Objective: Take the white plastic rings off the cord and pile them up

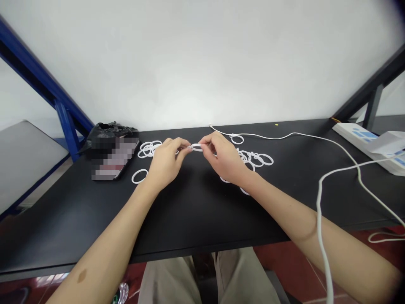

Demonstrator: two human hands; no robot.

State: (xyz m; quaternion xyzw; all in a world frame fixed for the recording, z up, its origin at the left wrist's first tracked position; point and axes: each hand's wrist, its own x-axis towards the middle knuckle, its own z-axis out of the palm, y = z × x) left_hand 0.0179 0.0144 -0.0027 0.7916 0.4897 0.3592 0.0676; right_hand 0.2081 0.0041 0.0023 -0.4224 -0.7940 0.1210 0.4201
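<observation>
Between my two hands, above the black table, is a white ring [196,147], seen nearly edge-on. The fingertips of my left hand [168,160] pinch its left side. My right hand [223,155] pinches the opposite side with thumb and fingers. Behind my left hand lies a group of white rings [147,149], partly covered by it. One single white ring [139,176] lies nearer, beside my left wrist. Around my right hand several more white rings [264,159] overlap on the table, some hidden beneath the hand.
A dark phone-like slab [115,160] and a crumpled black plastic bag [110,130] sit at the table's left. White cables [319,198] cross the right side, one over my right forearm. A white box with blue patches [363,137] stands far right. A wall rises behind the black table [190,219].
</observation>
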